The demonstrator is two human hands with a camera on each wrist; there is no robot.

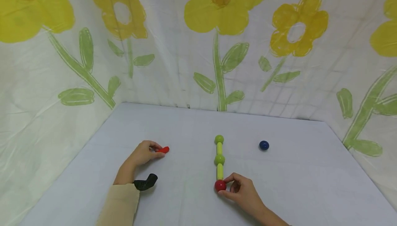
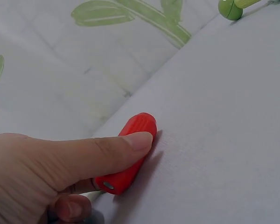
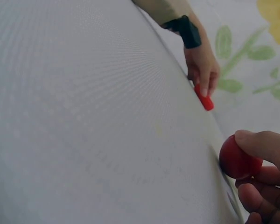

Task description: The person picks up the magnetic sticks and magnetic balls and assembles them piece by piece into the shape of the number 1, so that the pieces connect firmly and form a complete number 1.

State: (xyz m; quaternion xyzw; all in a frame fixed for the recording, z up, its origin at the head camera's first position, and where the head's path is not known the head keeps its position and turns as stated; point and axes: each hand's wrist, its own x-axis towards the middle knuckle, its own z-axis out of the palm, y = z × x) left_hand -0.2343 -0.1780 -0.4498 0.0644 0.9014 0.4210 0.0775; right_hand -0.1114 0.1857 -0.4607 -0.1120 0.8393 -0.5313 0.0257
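Note:
My left hand (image 1: 145, 154) pinches a short red rod (image 2: 130, 128) between thumb and fingers, low over the white table. A small metal spot shows at the rod's near end in the left wrist view. With thumb and fingertips, my right hand (image 1: 245, 193) holds a dark red ball (image 1: 220, 185). That ball sits at the near end of a straight chain: a yellow-green rod (image 1: 220, 171), a green ball (image 1: 219, 159), another yellow-green rod (image 1: 219, 148) and a green ball (image 1: 219, 139) at the far end. In the right wrist view the red ball (image 3: 239, 159) hides the chain.
A dark blue ball (image 1: 264, 145) lies on the white table (image 1: 186, 133), right of the chain. A black wrist camera (image 1: 146, 182) sticks out from the left sleeve. Behind the table hangs a white cloth (image 1: 167, 74) painted with yellow flowers.

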